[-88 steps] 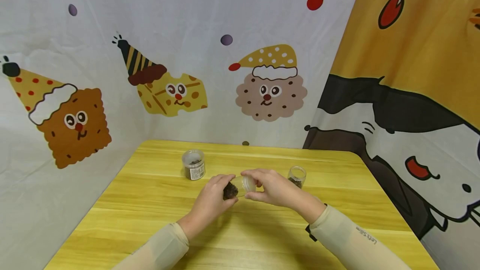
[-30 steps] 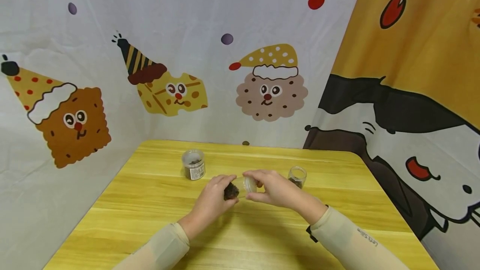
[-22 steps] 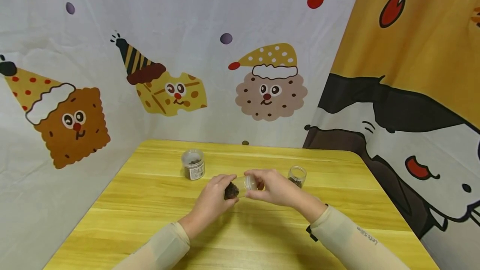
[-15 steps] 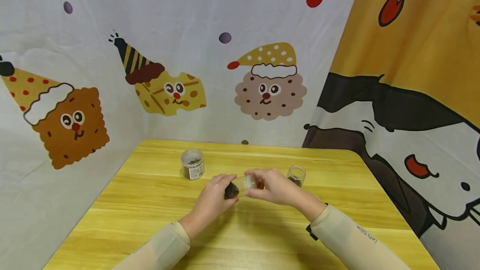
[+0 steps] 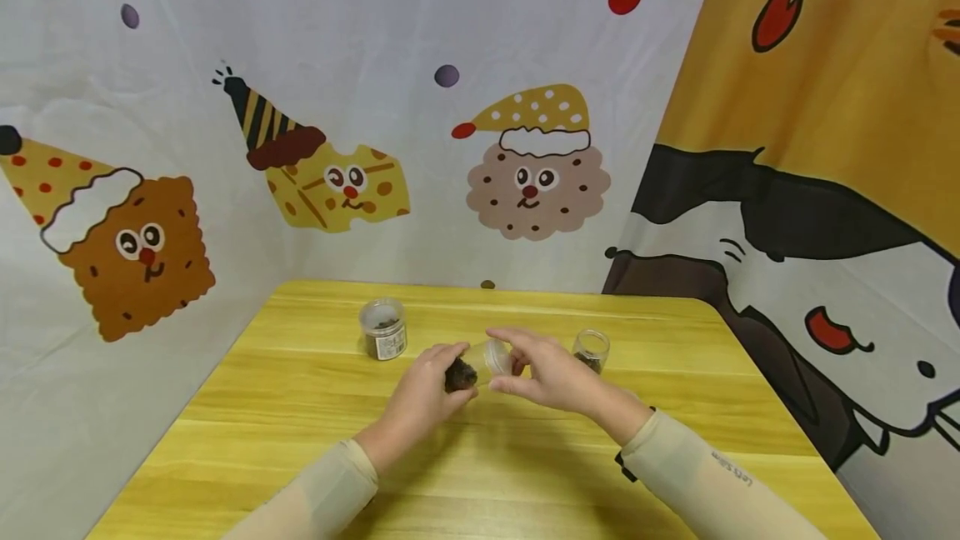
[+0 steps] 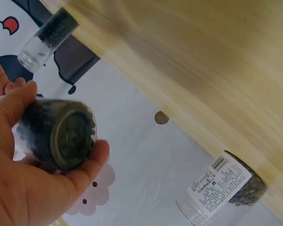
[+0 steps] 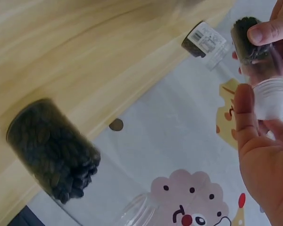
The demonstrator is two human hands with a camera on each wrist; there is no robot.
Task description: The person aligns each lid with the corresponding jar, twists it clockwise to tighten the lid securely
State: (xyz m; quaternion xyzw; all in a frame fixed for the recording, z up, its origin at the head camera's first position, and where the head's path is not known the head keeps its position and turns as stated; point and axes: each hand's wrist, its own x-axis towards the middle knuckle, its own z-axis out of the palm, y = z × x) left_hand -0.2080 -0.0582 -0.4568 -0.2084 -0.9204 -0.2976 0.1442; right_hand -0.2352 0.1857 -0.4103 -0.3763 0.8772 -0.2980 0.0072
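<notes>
My left hand (image 5: pixel 416 394) grips the base of a clear jar (image 5: pixel 477 362), thumb and fingers around it. The jar lies tilted sideways above the table, its dark seed-like contents (image 5: pixel 460 375) gathered at the left end. At the other end sits a whitish translucent lid (image 7: pixel 272 98), gripped between the thumb and fingers of my right hand (image 5: pixel 555 373). The left wrist view shows the round base of the jar (image 6: pixel 70 134) facing the camera. Part of the lid is hidden behind my right fingers in the head view.
On the yellow wooden table (image 5: pixel 300 440), a labelled clear jar (image 5: pixel 383 330) with dark contents stands at the back left. Another lidless clear jar (image 5: pixel 591 350) of dark bits stands behind my right hand. A printed cloth (image 5: pixel 420 23) hangs behind the table.
The lid end of the held jar has tipped slightly upward, and my right index finger has risen with it. Both hands keep their hold. The head view has shifted a little.
</notes>
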